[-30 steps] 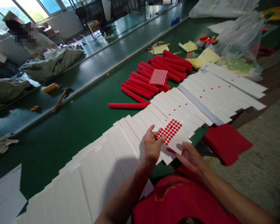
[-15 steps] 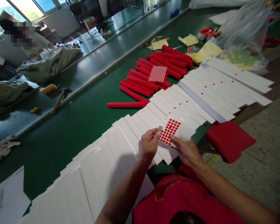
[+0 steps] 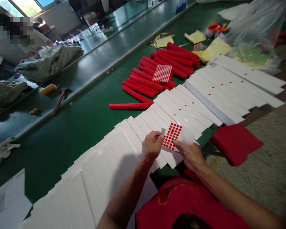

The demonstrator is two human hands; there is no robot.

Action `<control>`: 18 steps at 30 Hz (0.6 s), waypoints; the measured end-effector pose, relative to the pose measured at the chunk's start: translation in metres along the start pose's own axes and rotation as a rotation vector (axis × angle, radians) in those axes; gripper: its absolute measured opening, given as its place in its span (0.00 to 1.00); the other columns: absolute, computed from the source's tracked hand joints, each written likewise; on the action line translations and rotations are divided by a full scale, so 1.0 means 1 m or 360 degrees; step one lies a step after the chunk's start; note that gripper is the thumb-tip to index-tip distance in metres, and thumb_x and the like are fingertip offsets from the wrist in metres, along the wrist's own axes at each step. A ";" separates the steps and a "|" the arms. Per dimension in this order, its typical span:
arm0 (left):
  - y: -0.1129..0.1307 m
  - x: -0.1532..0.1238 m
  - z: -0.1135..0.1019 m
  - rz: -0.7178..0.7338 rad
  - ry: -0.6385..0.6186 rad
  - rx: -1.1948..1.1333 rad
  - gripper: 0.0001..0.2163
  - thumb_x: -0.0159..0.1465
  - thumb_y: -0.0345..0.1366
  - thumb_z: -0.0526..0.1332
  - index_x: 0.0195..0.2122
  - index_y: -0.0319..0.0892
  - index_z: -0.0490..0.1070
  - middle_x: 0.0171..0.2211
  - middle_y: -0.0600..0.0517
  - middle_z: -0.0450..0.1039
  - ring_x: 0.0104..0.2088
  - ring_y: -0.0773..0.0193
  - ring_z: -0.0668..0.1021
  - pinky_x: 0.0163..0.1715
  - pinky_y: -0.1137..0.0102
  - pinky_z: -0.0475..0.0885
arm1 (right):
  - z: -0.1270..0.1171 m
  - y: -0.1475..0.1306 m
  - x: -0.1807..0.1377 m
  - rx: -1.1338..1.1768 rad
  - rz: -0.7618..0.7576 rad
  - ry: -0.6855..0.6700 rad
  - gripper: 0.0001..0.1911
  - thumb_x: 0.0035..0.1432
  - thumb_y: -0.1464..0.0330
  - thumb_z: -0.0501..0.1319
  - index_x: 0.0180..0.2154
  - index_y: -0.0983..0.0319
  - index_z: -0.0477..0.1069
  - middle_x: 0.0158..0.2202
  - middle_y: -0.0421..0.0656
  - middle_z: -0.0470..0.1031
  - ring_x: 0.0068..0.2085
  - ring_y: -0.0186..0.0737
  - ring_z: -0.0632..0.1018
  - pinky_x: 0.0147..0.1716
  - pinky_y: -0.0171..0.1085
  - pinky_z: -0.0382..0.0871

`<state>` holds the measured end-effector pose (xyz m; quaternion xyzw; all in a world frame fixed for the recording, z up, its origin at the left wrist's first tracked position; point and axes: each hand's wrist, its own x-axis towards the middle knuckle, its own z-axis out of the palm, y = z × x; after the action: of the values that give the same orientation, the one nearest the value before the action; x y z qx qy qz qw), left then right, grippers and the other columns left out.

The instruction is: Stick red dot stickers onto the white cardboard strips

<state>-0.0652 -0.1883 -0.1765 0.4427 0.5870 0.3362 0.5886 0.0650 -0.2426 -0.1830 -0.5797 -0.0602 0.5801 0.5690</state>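
Observation:
My left hand pinches the left edge of a white sticker sheet covered with red dots. My right hand supports the same sheet from below, its thumb resting on the lower dots. Both hands hover over a long overlapping row of white strips laid across the green belt. The strips further right each carry a small red dot.
Red rods lie piled beyond the strips, with a second dot sheet on top. Yellow papers and a plastic bag are at the far right. A red cloth hangs at the edge. Another person sits far left by a hammer.
My hands lifted the sticker sheet slightly and drew together. My right hand went from flat under the sheet to pressing its thumb on the dots.

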 end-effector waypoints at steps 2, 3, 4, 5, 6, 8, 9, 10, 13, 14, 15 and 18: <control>-0.001 0.004 0.000 0.0035 0.0013 0.0089 0.05 0.56 0.36 0.61 0.29 0.39 0.72 0.24 0.54 0.72 0.25 0.69 0.71 0.27 0.73 0.66 | -0.004 0.002 0.001 -0.0012 -0.0031 0.0047 0.16 0.38 0.70 0.74 0.33 0.65 0.78 0.32 0.45 0.82 0.29 0.42 0.80 0.29 0.36 0.77; -0.002 0.007 0.000 0.0050 0.0034 0.0139 0.05 0.56 0.36 0.61 0.30 0.40 0.72 0.24 0.54 0.72 0.26 0.69 0.71 0.28 0.73 0.66 | -0.008 0.002 0.002 -0.0020 -0.0049 0.0072 0.17 0.38 0.71 0.74 0.34 0.65 0.78 0.33 0.45 0.82 0.29 0.42 0.80 0.29 0.36 0.77; -0.004 0.011 0.000 0.0066 0.0059 0.0203 0.05 0.56 0.36 0.60 0.30 0.40 0.73 0.25 0.54 0.72 0.26 0.68 0.72 0.29 0.72 0.67 | -0.013 0.002 0.002 -0.0027 -0.0066 0.0105 0.19 0.37 0.71 0.74 0.36 0.64 0.78 0.34 0.44 0.82 0.30 0.42 0.80 0.30 0.37 0.78; -0.005 0.017 0.001 0.0089 0.0078 0.0287 0.05 0.57 0.36 0.60 0.31 0.40 0.73 0.26 0.53 0.73 0.27 0.67 0.72 0.30 0.71 0.67 | -0.018 0.002 0.003 -0.0032 -0.0082 0.0146 0.20 0.37 0.71 0.74 0.37 0.64 0.77 0.34 0.44 0.82 0.31 0.43 0.81 0.31 0.37 0.78; -0.008 0.024 0.002 0.0122 0.0095 0.0386 0.05 0.57 0.36 0.60 0.31 0.40 0.74 0.27 0.52 0.73 0.28 0.67 0.73 0.31 0.71 0.67 | -0.023 0.001 0.003 -0.0037 -0.0087 0.0183 0.21 0.36 0.71 0.74 0.38 0.64 0.77 0.34 0.44 0.82 0.32 0.43 0.81 0.32 0.38 0.78; -0.013 0.038 0.006 0.0201 0.0105 0.0608 0.05 0.57 0.35 0.60 0.30 0.41 0.75 0.31 0.51 0.74 0.31 0.65 0.74 0.34 0.69 0.68 | -0.032 -0.001 0.003 -0.0039 -0.0073 0.0257 0.22 0.35 0.71 0.75 0.37 0.64 0.77 0.33 0.44 0.82 0.32 0.44 0.81 0.34 0.39 0.79; -0.015 0.045 0.009 0.0239 0.0104 0.0713 0.06 0.58 0.35 0.60 0.29 0.41 0.75 0.34 0.50 0.74 0.32 0.64 0.74 0.35 0.68 0.68 | -0.036 -0.003 0.002 -0.0032 -0.0063 0.0287 0.22 0.34 0.71 0.75 0.36 0.64 0.77 0.32 0.44 0.82 0.32 0.45 0.81 0.35 0.39 0.79; -0.017 0.052 0.013 0.0273 0.0106 0.0803 0.06 0.58 0.34 0.59 0.29 0.41 0.76 0.35 0.49 0.74 0.34 0.63 0.75 0.36 0.68 0.68 | -0.038 -0.005 0.002 -0.0021 -0.0052 0.0307 0.21 0.34 0.71 0.75 0.35 0.64 0.77 0.32 0.44 0.82 0.32 0.45 0.81 0.34 0.38 0.79; -0.020 0.069 0.024 0.0383 0.0132 0.1011 0.07 0.58 0.32 0.58 0.28 0.41 0.76 0.37 0.47 0.73 0.38 0.60 0.74 0.40 0.66 0.68 | -0.042 -0.011 0.003 0.0034 -0.0040 0.0343 0.20 0.32 0.71 0.76 0.33 0.64 0.77 0.32 0.44 0.82 0.31 0.44 0.81 0.32 0.36 0.80; -0.021 0.072 0.027 0.0417 0.0144 0.1077 0.07 0.59 0.31 0.59 0.28 0.40 0.77 0.37 0.46 0.73 0.39 0.59 0.74 0.42 0.65 0.68 | -0.042 -0.012 0.003 0.0045 -0.0041 0.0344 0.20 0.32 0.72 0.76 0.32 0.63 0.77 0.32 0.43 0.82 0.31 0.43 0.81 0.32 0.35 0.80; -0.020 0.075 0.030 0.0441 0.0154 0.1146 0.07 0.59 0.31 0.59 0.27 0.40 0.77 0.37 0.45 0.73 0.40 0.58 0.74 0.44 0.64 0.67 | -0.042 -0.013 0.004 0.0055 -0.0047 0.0346 0.20 0.31 0.72 0.76 0.32 0.63 0.77 0.32 0.43 0.82 0.31 0.43 0.81 0.32 0.35 0.80; -0.018 0.078 0.033 0.0435 0.0161 0.1322 0.09 0.59 0.31 0.58 0.26 0.40 0.77 0.38 0.44 0.72 0.41 0.55 0.72 0.45 0.60 0.66 | -0.042 -0.013 0.006 0.0071 -0.0054 0.0342 0.18 0.32 0.72 0.76 0.31 0.63 0.77 0.32 0.44 0.82 0.31 0.43 0.81 0.33 0.35 0.80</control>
<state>-0.0286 -0.1279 -0.2267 0.6984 0.6364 0.1677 0.2814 0.1055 -0.2586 -0.1902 -0.6247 0.0042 0.5060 0.5947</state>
